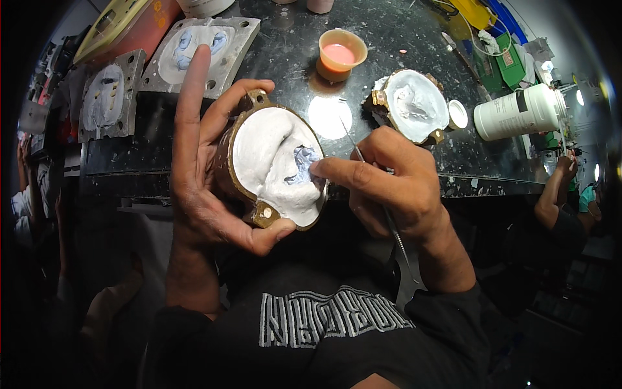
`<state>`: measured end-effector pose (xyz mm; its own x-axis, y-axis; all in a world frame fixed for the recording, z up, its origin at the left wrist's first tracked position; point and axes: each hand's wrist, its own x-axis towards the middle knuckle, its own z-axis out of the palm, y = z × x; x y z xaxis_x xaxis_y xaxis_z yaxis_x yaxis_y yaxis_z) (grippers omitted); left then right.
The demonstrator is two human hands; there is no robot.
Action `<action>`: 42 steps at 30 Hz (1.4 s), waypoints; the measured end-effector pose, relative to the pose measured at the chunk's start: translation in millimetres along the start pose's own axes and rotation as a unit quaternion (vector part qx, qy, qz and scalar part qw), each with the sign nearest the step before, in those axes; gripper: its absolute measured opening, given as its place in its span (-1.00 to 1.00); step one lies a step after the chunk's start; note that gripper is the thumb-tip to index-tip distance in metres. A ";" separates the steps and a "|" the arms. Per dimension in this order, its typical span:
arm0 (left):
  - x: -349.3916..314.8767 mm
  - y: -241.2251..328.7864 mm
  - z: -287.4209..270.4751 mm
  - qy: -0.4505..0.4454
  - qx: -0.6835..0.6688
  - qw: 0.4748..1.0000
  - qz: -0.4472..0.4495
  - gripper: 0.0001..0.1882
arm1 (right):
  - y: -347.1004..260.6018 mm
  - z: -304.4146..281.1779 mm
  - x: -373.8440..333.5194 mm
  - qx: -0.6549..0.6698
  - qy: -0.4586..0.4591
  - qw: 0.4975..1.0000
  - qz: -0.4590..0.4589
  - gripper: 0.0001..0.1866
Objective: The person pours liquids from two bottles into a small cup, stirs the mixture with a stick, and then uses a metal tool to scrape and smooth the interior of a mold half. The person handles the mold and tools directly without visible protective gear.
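My left hand (pixel 197 172) grips a round brass-coloured dental flask half (pixel 264 212) by its rim, tilted toward me, index finger raised off it. White plaster (pixel 256 152) fills the flask, with a curved ridge and a patch of crumpled blue-grey material (pixel 303 162) in its hollow. Against that patch presses the index fingertip of my right hand (pixel 405 185). A thin metal hand instrument (pixel 397 236) with a knurled handle is held in the curled fingers of the same hand, one end pointing to the table, the other toward my sleeve.
Another plaster-filled brass flask half (pixel 414 107) lies on the dark bench (pixel 285 45), beside a small white round lid (pixel 458 115) and a white jar (pixel 518 111) on its side. A cup (pixel 340 55) holds pink material. Grey metal flask halves (pixel 204 55) stand left. People are at both sides.
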<state>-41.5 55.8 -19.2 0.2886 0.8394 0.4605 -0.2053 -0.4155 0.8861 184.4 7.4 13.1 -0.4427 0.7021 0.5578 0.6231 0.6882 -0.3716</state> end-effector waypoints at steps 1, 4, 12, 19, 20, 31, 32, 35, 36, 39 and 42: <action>0.1 0.1 0.2 0.000 0.002 1.000 0.006 0.61 | -0.7 -3.7 -2.1 0.022 -0.002 0.999 0.026 -0.59; -3.0 -0.6 0.4 -0.023 -0.002 0.999 0.042 0.62 | -7.2 -12.5 -8.6 0.090 -0.007 0.993 0.080 -0.58; -14.1 -15.9 -0.2 -0.060 0.076 0.976 0.195 0.48 | -28.2 4.2 -28.2 0.133 0.011 0.983 0.122 -0.44; -42.8 6.0 11.2 -0.016 -0.067 0.998 0.012 0.04 | -25.1 23.9 -32.1 -0.002 0.104 0.993 0.053 -0.61; -43.6 9.1 10.8 -0.020 -0.072 0.997 -0.001 0.05 | -26.1 22.9 -33.0 -0.001 0.105 0.993 0.052 -0.61; -33.5 -25.7 -0.4 -0.107 -0.082 0.976 0.171 0.08 | -36.7 17.8 -42.6 0.077 0.164 0.973 0.143 -0.60; -33.6 -25.3 -1.5 -0.112 -0.074 0.976 0.174 0.08 | -36.0 19.0 -40.1 0.077 0.166 0.973 0.140 -0.61; -34.0 -21.1 1.3 -0.110 -0.083 0.978 0.155 0.08 | -31.8 26.3 -36.5 0.069 0.144 0.978 0.132 -0.64; -33.7 -19.0 2.3 -0.102 -0.101 0.981 0.133 0.07 | -30.3 25.4 -38.6 0.070 0.144 0.978 0.131 -0.64; -31.6 -13.9 1.4 -0.092 -0.027 0.992 0.085 0.07 | -26.6 15.1 -49.5 0.052 0.185 0.976 0.102 -0.68; -14.5 -17.7 4.7 -0.055 0.153 0.949 0.271 0.08 | -28.7 4.1 -55.8 0.054 0.240 0.960 0.133 -0.69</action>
<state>-37.7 49.3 -41.3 0.3170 0.4382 0.8411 -0.0757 -0.8724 0.4830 188.5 -50.8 -10.4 0.0871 0.7090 0.6999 0.5908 0.5289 -0.6093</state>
